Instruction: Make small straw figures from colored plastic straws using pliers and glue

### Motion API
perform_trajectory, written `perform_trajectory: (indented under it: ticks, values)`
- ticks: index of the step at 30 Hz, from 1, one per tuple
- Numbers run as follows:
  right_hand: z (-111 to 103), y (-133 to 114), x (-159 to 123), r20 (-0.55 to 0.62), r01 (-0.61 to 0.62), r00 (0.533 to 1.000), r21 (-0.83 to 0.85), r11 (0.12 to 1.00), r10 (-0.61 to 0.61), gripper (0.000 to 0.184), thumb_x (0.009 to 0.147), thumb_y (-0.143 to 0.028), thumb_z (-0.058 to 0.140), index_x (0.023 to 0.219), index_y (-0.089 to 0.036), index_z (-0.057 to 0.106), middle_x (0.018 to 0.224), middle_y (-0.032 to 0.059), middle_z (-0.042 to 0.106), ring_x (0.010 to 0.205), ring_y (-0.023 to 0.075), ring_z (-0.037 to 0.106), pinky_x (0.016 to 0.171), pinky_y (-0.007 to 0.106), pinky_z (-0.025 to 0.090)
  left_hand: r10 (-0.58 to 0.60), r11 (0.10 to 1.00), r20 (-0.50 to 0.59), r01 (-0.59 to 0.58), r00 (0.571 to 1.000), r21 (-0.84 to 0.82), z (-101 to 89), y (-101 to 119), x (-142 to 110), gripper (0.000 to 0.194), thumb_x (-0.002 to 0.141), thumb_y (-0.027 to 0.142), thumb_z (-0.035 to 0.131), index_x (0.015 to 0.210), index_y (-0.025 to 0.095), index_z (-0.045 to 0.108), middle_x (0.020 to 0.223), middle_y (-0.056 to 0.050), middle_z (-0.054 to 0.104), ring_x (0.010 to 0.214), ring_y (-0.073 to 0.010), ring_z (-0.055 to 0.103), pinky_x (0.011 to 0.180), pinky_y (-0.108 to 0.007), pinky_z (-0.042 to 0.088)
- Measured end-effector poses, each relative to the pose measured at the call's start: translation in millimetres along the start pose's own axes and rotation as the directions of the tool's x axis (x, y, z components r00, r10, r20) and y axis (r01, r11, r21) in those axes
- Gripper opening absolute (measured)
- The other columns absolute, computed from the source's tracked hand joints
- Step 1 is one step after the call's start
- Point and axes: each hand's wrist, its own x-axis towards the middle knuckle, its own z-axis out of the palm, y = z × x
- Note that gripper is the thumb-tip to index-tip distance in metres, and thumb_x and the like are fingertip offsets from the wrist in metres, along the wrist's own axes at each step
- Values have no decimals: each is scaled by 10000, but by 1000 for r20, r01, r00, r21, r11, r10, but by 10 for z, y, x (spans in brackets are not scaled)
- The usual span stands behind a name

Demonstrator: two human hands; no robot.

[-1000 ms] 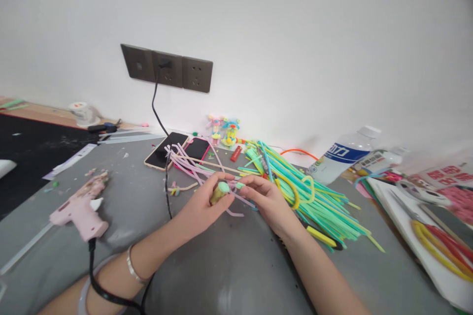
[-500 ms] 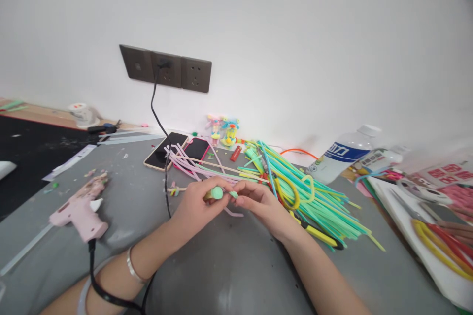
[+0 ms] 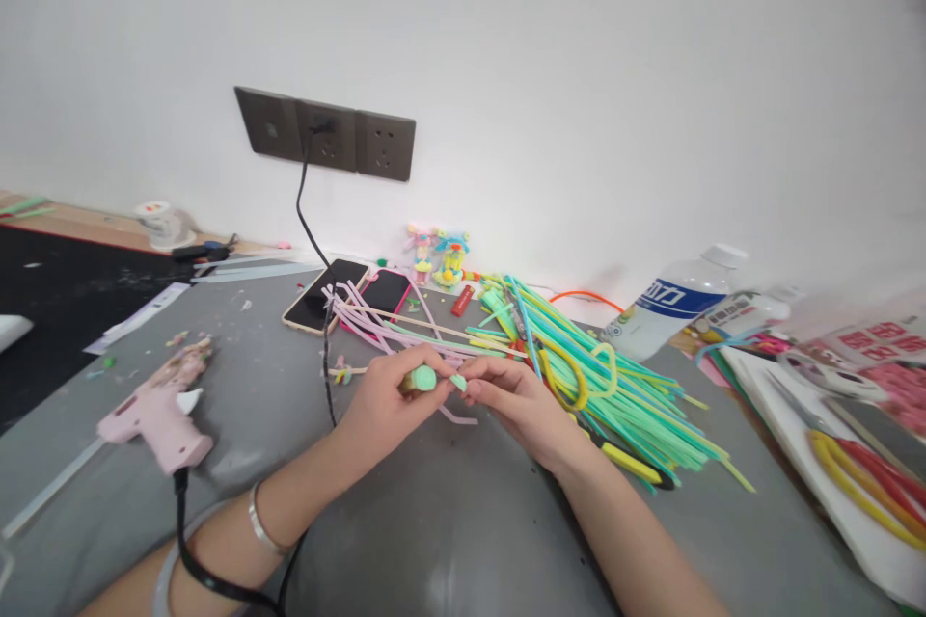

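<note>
In the middle of the head view my left hand (image 3: 397, 393) is closed around a short, thick piece with a round mint-green end (image 3: 423, 378) and a darker, brownish side. My right hand (image 3: 517, 400) is closed too, thumb and forefinger pinching a tiny mint-green piece (image 3: 458, 383). The fingertips of both hands meet at this tiny piece, too small to name. Behind them lie pale purple pipe cleaners (image 3: 362, 323). To the right spreads a bundle of green, blue and yellow pipe cleaners (image 3: 622, 395), with yellow-handled scissors (image 3: 575, 390) on it.
A pink glue gun (image 3: 163, 415) lies at left, its black cable (image 3: 217, 583) crossing my left forearm. Two phones (image 3: 325, 297), two small figures (image 3: 449, 260) and a water bottle (image 3: 672, 299) stand or lie by the wall. A yellow cutter (image 3: 629, 465) and more scissors (image 3: 860, 472) are at right.
My right fingers have shifted slightly, and a bit more of the tiny green piece shows between the fingertips. Everything else stays where it was.
</note>
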Motion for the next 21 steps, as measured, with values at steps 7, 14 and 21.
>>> perform_trajectory:
  ticks: [7,14,21]
  values:
    - [-6,-6,2,15,21,1000,-8,1000,-21,215,720,-374,810,763,-190,707,759,-5,631,686,120,520,662,252,404,63,998,17,-63,998,7,-5,-16,4,116,830,222,601,791,161,691,690,-11,665,594,-113,566,557,-198,402]
    - [7,-15,10,3,11,1000,-5,1000,-11,255,700,-410,820,795,-196,719,769,-1,647,681,115,537,663,245,418,75,996,18,-75,997,45,1,-30,7,124,833,217,596,785,160,695,702,-24,690,609,-121,592,573,-203,420]
    - [21,-40,6,19,13,1000,-27,1000,-12,311,685,-440,820,792,-184,681,752,-1,630,675,122,539,656,252,430,85,992,39,-88,996,87,2,-55,-1,110,829,201,592,803,164,693,721,-24,695,634,-132,611,589,-213,420]
